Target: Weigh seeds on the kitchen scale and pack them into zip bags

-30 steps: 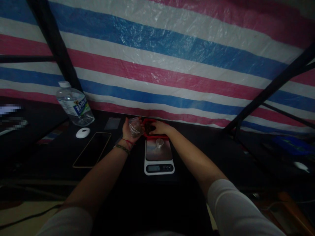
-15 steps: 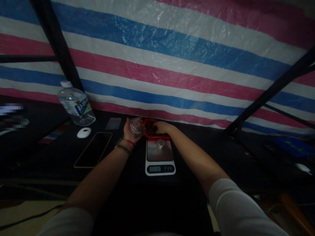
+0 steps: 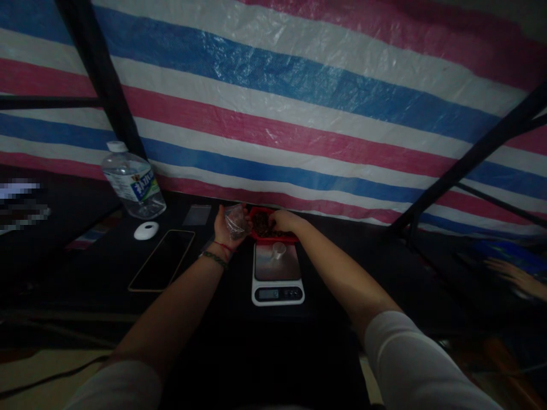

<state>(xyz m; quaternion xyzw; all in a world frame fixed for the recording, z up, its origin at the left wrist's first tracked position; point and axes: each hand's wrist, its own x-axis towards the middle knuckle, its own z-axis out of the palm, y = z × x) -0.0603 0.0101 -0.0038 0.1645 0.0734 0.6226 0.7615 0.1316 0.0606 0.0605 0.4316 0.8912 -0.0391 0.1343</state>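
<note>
My left hand (image 3: 222, 230) is turned palm up and holds a small clear plastic bag (image 3: 236, 222) with something brownish inside. Right beside it, a red tray (image 3: 276, 240) holds many small dark brown pieces (image 3: 261, 224). My right hand (image 3: 284, 221) reaches into the tray from the right, fingers bent together down at the pieces; its fingertips are partly hidden, so what they pinch cannot be made out. Just in front of the tray is a white digital scale (image 3: 277, 283) with a metal plate. A small clear cup (image 3: 279, 250) stands on that plate.
Left of my hands lie a flat clear bag (image 3: 197, 215), a phone (image 3: 162, 261) and a white mouse (image 3: 146, 230). Behind them stands a large plastic bottle (image 3: 134, 182). Another person's hand (image 3: 515, 275) is at the far right near a blue object (image 3: 513, 255). Striped sheeting hangs behind the table.
My right hand has risen slightly in the tray, showing more of the dark pieces. The left hand stays put with the bag. Another person's hand has come into view at the right.
</note>
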